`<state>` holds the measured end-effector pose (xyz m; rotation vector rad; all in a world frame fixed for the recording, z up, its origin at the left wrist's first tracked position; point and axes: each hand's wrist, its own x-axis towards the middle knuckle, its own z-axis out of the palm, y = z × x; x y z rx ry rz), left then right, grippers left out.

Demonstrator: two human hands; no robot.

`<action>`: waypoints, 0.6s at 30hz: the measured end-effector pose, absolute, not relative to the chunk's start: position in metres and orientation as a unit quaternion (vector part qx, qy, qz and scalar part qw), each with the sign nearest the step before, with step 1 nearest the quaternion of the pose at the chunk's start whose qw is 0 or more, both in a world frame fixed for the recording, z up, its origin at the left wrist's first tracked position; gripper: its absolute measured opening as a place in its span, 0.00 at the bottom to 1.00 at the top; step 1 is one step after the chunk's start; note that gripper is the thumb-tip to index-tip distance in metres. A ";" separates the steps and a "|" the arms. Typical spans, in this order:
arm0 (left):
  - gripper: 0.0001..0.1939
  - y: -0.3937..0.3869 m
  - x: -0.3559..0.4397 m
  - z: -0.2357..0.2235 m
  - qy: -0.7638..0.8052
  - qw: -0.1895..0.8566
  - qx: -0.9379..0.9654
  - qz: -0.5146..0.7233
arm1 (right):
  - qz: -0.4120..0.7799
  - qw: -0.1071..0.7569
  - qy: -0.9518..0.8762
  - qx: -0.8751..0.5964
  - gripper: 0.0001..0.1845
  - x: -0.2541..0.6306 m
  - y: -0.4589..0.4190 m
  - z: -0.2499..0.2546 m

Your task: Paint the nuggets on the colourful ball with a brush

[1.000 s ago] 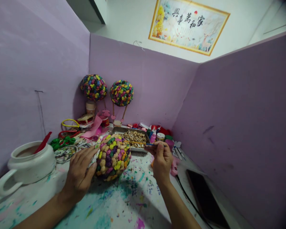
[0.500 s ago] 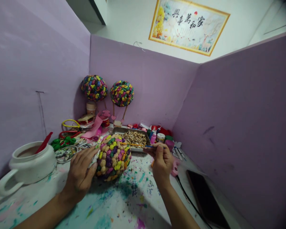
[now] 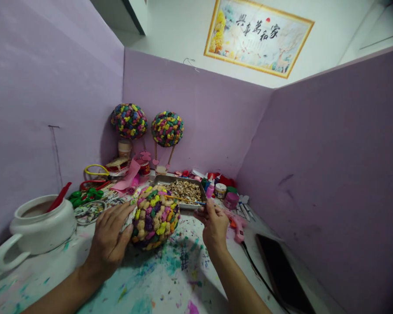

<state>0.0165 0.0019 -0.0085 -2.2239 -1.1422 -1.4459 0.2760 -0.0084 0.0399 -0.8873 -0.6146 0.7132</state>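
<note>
A ball covered in multicoloured painted shells (image 3: pixel 155 216) rests on the paint-spattered table (image 3: pixel 170 279). My left hand (image 3: pixel 111 237) is wrapped round its left side, holding it. My right hand (image 3: pixel 212 224) pinches a thin paintbrush (image 3: pixel 183 199), whose tip reaches the ball's upper right. Behind the ball lies a metal tray of unpainted shells (image 3: pixel 183 188).
Two finished shell balls on sticks (image 3: pixel 147 124) stand at the back wall. A white pot with a red tool (image 3: pixel 41 222) sits at the left. Small paint jars (image 3: pixel 224 194), a pink glue gun (image 3: pixel 237 224) and a dark phone (image 3: pixel 280 272) lie to the right. Purple partitions enclose the table.
My right hand has slid left and slightly down, bringing the brush tip onto the ball's top. The left hand and ball stayed in place.
</note>
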 end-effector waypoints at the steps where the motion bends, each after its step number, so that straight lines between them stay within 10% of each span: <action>1: 0.22 0.002 0.017 -0.008 -0.392 0.126 -0.763 -0.498 | 0.327 0.796 -0.291 -0.419 0.25 0.276 -0.009 0.040; 18: 0.22 0.002 0.017 -0.006 -0.384 0.132 -0.766 -0.499 | 0.227 0.739 -0.375 -0.512 0.30 0.281 -0.016 0.044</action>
